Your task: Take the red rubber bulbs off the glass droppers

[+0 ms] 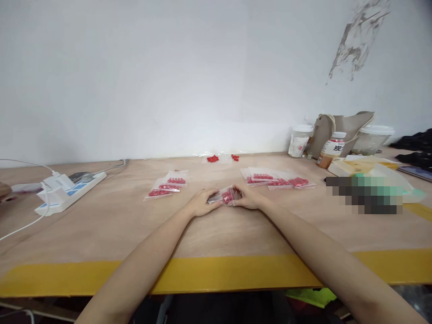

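Note:
Between my two hands, over the middle of the table, is a small clear zip bag (227, 195) with red pieces inside. My left hand (203, 202) grips its left end, fingers curled and thumb in front. At the other end my right hand (248, 197) pinches the bag between thumb and fingers. Off to the left lie several overlapping zip bags (168, 184) of red pieces. More such bags (276, 178) are spread out to the right. Near the wall sit two little heaps of red pieces (212, 158) on clear plastic.
A white power strip (72, 191) with plugs and cables lies at the left. At the back right stand a lidded cup (300, 141), a drink bottle (332, 149), a beige bag (347, 126) and another lidded cup (373, 140). Yellow tape (236, 273) covers the table's front edge.

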### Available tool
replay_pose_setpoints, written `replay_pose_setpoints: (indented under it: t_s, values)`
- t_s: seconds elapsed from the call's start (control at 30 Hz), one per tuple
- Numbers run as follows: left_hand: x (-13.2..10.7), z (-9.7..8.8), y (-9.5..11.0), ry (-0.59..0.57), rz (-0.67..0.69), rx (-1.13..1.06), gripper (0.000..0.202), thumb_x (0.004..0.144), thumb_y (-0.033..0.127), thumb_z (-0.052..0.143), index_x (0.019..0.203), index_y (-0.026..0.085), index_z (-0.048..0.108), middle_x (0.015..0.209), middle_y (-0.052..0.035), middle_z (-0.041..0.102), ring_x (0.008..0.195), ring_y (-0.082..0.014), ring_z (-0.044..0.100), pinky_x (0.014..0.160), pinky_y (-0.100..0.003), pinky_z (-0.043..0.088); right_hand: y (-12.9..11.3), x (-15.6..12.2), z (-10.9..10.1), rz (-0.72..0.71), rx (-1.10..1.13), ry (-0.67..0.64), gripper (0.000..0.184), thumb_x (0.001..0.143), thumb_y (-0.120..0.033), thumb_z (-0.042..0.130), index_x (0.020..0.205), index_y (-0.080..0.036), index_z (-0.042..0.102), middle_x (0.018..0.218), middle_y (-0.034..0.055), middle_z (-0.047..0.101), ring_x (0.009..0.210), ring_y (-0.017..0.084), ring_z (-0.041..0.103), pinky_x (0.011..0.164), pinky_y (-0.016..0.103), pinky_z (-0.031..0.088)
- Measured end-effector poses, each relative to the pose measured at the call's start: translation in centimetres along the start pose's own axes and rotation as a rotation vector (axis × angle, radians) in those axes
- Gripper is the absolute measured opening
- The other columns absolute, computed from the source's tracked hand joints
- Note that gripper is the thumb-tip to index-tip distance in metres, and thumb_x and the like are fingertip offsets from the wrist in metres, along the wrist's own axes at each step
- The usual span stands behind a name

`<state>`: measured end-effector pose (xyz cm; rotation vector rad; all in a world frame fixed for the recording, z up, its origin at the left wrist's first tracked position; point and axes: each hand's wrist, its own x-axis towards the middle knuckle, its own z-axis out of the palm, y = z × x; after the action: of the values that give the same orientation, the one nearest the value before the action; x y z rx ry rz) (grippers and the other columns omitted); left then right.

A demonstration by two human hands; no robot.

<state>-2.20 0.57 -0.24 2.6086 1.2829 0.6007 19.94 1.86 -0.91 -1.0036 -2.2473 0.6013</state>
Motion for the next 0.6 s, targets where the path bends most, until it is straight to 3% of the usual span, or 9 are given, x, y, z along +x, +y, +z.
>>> replay_pose_setpoints:
  t_s: [0.13,0.23,0.47,0.6]
  values:
    - [0.1,-0.3,-0.2,-0.139,-0.061,0.065,0.063,0.079,0.061,0.036,0.129,0.022,0.039,0.138,-0.0089,0.033,0.128,-0.022,0.028,0.106,-0.041,0.017,-0.3,0.2,-0.2,-0.031,-0.113,0.011,0.03,0.061,-0.041,0.067,0.075,-0.016,0.057,0.074,0.0004,0.055,0.068,0.013,0.047,0.062,0.024,0.035]
    - [0.0,-0.5,-0.4,-0.215,-0.095,0.098,0.067,0.079,0.065,0.03,0.134,0.027,0.03,0.143,-0.0063,0.022,0.132,-0.0213,0.018,0.106,-0.046,0.009,-0.2,0.2,-0.3,-0.04,-0.099,0.042,0.027,0.062,-0.037,0.066,0.075,-0.016,0.056,0.073,-0.0003,0.055,0.067,0.012,0.046,0.061,0.024,0.036]
    - [0.0,-0.5,-0.6,-0.247,-0.157,0.163,0.064,0.083,0.063,0.012,0.136,0.029,0.022,0.145,-0.0042,0.015,0.133,-0.0207,0.012,0.105,-0.049,0.004,0.3,0.4,0.2,0.013,0.294,0.092,0.023,0.065,-0.029,0.062,0.085,-0.017,0.061,0.074,-0.0009,0.06,0.068,0.012,0.051,0.065,0.025,0.041]
    - [-0.2,-1.5,-0.4,-0.277,-0.213,0.212,0.069,0.08,0.066,0.014,0.136,0.026,0.023,0.145,-0.0063,0.014,0.133,-0.0223,0.012,0.106,-0.046,0.007,0.9,0.7,0.1,0.099,0.38,0.187,0.029,0.066,-0.035,0.061,0.089,-0.016,0.059,0.079,0.0013,0.062,0.066,0.011,0.055,0.064,0.026,0.045]
